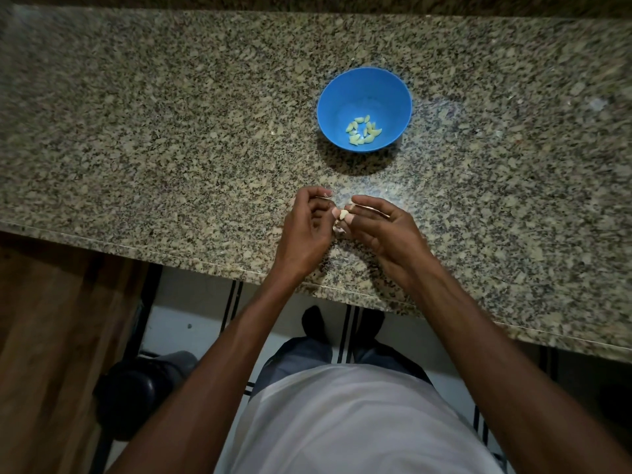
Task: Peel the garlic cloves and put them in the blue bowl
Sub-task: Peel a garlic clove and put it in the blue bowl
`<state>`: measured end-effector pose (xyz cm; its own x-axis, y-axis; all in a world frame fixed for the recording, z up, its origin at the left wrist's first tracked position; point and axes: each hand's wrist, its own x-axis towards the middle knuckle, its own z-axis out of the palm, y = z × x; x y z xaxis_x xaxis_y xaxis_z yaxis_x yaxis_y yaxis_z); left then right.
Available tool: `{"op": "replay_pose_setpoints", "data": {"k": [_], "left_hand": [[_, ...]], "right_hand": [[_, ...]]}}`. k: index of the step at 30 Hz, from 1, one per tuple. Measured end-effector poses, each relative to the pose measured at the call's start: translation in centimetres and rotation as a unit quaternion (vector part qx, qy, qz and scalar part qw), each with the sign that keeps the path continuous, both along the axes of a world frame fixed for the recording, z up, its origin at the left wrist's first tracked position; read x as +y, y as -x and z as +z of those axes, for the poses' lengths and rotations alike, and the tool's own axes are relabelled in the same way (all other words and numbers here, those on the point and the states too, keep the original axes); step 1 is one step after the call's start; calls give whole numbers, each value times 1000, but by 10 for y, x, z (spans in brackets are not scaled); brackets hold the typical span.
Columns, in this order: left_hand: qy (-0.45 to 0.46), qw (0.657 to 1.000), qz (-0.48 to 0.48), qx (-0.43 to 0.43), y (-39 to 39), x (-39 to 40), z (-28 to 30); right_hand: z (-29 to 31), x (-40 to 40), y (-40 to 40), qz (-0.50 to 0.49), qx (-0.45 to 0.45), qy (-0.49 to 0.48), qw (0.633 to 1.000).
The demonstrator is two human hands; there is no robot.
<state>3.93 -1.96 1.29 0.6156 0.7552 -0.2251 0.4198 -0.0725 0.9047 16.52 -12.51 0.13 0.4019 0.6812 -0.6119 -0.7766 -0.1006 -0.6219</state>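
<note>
A blue bowl [364, 94] stands on the speckled granite counter [171, 131], with several pale peeled garlic cloves [363, 131] lying in its bottom. Closer to me, over the counter's front part, my left hand [306, 230] and my right hand [386, 230] meet fingertip to fingertip. Between them they pinch one small pale garlic clove [343, 214]. A scrap of papery skin [338, 230] shows just under the clove, partly hidden by my fingers. Both hands are about a hand's length in front of the bowl.
The counter's front edge [191, 260] runs diagonally just under my wrists. Below it are a tiled floor, a dark round object [136, 388] at the lower left and a wooden panel [51, 336] on the left.
</note>
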Motion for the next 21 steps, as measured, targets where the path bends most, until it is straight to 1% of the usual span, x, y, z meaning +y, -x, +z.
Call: {"op": "replay_pose_setpoints", "data": {"k": [3, 5, 7, 10, 13, 18, 21], "left_hand": [[-82, 997, -12, -5, -4, -7, -1], [-119, 992, -26, -7, -5, -10, -1], [-140, 990, -28, -6, -6, -12, -4], [-148, 989, -28, 0, -5, -13, -7], [-133, 991, -15, -3, -7, -12, -7], [-99, 994, 45, 4, -10, -1, -3], [-66, 996, 61, -5, -7, 8, -2]], "right_hand": [[-1, 1, 6, -40, 84, -7, 996], [-1, 1, 10, -42, 97, 1, 994], [-1, 2, 12, -39, 90, 10, 995], [1, 3, 10, -21, 71, 23, 997], [2, -1, 5, 3, 38, 38, 999], [-3, -8, 3, 57, -64, 53, 995], [-5, -12, 0, 70, -108, 53, 990]]}}
